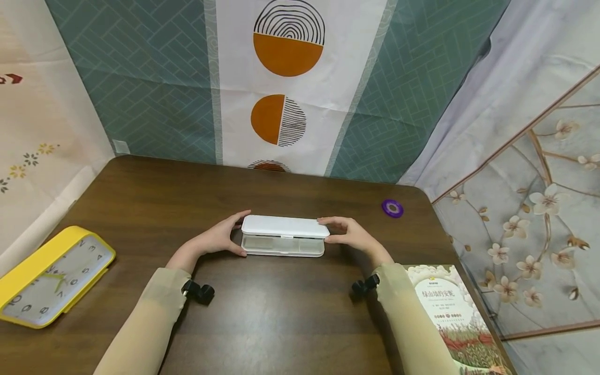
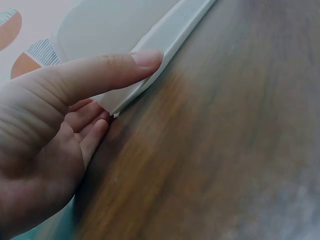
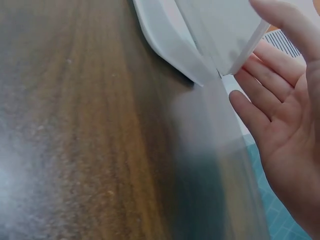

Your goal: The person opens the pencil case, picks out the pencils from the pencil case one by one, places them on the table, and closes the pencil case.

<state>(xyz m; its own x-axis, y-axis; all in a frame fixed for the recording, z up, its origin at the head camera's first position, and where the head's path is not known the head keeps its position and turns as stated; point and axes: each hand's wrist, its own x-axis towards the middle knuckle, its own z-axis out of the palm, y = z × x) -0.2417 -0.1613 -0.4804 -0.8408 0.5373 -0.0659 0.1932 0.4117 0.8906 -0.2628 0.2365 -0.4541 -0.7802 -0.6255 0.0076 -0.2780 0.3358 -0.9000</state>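
White case [image 1: 284, 236] on brown surface [image 1: 276, 307], lid [image 1: 284, 225] partly raised, left hand [image 1: 216, 237] curled round case's end, right hand [image 1: 352, 236] pinching lid

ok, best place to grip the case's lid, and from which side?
Probably the right end of the lid, coming from the right: its front edge stands raised off the base, leaving a corner for the thumb, with fingers behind. The right hand sits that way; the left hand, thumb on the base's left end, should steady it.
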